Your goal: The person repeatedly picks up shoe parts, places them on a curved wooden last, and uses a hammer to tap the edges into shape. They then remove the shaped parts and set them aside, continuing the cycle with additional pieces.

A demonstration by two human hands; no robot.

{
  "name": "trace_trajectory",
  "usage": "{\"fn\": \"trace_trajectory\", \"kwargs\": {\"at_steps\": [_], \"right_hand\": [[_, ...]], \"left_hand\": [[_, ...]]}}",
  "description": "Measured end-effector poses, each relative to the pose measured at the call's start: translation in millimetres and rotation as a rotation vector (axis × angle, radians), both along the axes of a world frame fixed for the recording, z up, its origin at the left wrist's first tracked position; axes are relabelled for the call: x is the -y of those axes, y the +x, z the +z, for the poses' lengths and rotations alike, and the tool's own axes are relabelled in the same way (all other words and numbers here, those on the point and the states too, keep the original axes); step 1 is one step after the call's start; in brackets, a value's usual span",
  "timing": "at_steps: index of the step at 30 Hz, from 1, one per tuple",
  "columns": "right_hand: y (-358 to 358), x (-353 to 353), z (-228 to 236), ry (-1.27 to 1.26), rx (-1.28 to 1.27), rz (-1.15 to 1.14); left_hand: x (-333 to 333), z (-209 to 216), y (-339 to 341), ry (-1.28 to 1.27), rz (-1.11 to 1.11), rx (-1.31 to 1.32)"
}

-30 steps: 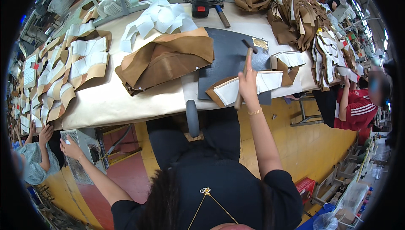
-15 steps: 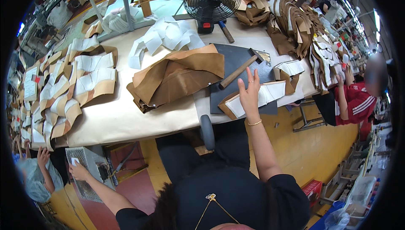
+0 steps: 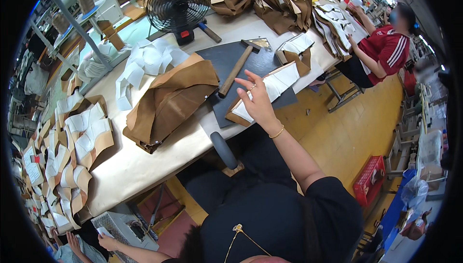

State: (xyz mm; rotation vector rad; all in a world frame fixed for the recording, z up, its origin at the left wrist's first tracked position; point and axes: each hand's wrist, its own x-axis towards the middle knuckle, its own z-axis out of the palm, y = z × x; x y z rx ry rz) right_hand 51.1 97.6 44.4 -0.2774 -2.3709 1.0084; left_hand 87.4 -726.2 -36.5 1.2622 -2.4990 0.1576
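Note:
My right hand (image 3: 261, 103), its fingers apart, hovers over a brown leather piece with white backing (image 3: 277, 85); whether it touches the piece I cannot tell. That piece lies on a dark grey board (image 3: 211, 59). A wooden-handled hammer (image 3: 235, 71) rests on the board beside my fingertips. To the left sits a pile of brown leather pieces (image 3: 178, 100). Far down at the left, my left hand (image 3: 109, 242) is closed around a small white object (image 3: 102, 232), its kind unclear, beside a perforated metal box (image 3: 113, 222).
A black fan (image 3: 177, 5) stands at the back of the table, near a blue-ended hammer (image 3: 210, 32). White pieces (image 3: 147, 63) lie behind the brown pile. Stacked leather pieces (image 3: 87, 133) cover the left end. A person in a red shirt (image 3: 386, 51) works at the right.
My view has turned to the right, so the table appears tilted and shifted left. My right hand's fingers have bent a little. The white object remains in my left hand.

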Motion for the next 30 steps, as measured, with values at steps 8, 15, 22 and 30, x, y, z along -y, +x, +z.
{"fn": "trace_trajectory", "kwargs": {"at_steps": [8, 15, 22, 30], "right_hand": [[14.8, 28.5, 13.8, -0.089, -0.058, 0.175], [42.4, 31.6, 36.8, -0.452, 0.055, 0.349], [85.4, -45.7, 60.5, -0.499, 0.119, 0.273], [113.9, -95.2, 50.3, -0.313, 0.213, 0.089]], "left_hand": [[-58.2, 42.9, -53.0, 0.847, -0.778, -0.807], [-501.4, 51.9, -46.2, 2.785, -0.335, -0.473], [-674.4, 77.2, -3.3, 2.929, -0.487, 0.303], [-731.2, 60.9, 0.6, 2.837, -0.469, 0.624]]}}
